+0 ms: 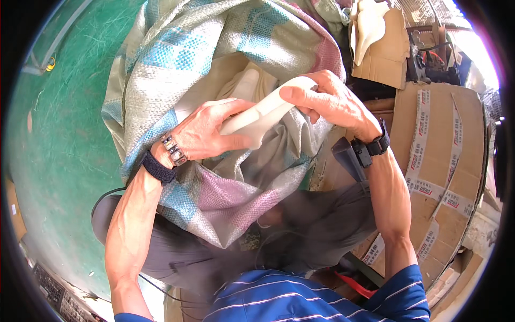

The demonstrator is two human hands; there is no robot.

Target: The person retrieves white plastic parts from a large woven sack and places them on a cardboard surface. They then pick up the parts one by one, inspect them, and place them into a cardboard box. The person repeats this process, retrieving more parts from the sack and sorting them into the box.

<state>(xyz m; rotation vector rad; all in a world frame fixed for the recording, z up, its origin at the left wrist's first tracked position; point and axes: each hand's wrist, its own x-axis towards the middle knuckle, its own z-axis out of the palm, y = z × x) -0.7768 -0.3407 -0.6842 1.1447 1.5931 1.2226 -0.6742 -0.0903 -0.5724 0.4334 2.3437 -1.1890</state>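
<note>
Both of my hands hold a long, smooth, cream-white shell-like piece [263, 114] with a curled edge, above the mouth of a woven sack. My left hand [206, 129] wraps around its lower left end. At its upper right end, my right hand [327, 99] grips with the thumb on top. The open woven sack [171, 51], white with blue and pink patches, spreads around and beneath my hands. Inside it lie more cream-white pieces [248, 83], partly hidden by the piece I hold.
A pale, pointed shell-shaped piece [369, 31] rests on a cardboard sheet [383, 64] at the upper right. To the right stands a taped cardboard box [456, 155]. Green floor [70, 134] stretches along the left. A red curved thing [357, 284] shows below my right forearm.
</note>
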